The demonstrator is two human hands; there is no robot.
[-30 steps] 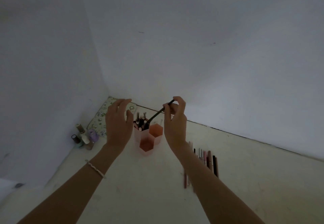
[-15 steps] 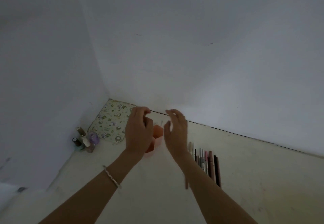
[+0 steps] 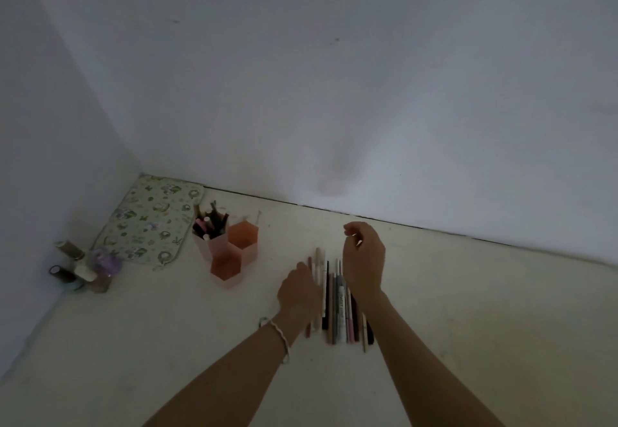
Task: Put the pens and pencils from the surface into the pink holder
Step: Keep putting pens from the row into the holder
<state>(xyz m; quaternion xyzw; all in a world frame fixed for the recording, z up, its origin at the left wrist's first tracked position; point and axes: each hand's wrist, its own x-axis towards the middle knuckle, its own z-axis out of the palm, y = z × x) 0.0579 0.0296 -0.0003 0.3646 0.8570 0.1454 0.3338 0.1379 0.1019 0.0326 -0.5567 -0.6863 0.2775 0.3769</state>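
The pink holder (image 3: 230,252) is a cluster of hexagonal cups on the pale surface. Its back-left cup holds several pens and pencils (image 3: 209,222); the other two cups look empty. A row of several pens and pencils (image 3: 337,306) lies side by side on the surface to its right. My left hand (image 3: 299,288) rests low at the left edge of that row, fingers over the leftmost pens; whether it grips one is unclear. My right hand (image 3: 363,256) hovers above the row's far end, fingers loosely curled, holding nothing.
A floral patterned pouch (image 3: 153,219) lies in the corner behind the holder. Several small bottles (image 3: 83,269) stand against the left wall. White walls close in the left and back sides. Bare surface extends to the right and toward me.
The dark pen my right hand held over the holder now stands in it. Both hands have moved right, from the holder to the row of pens on the surface.
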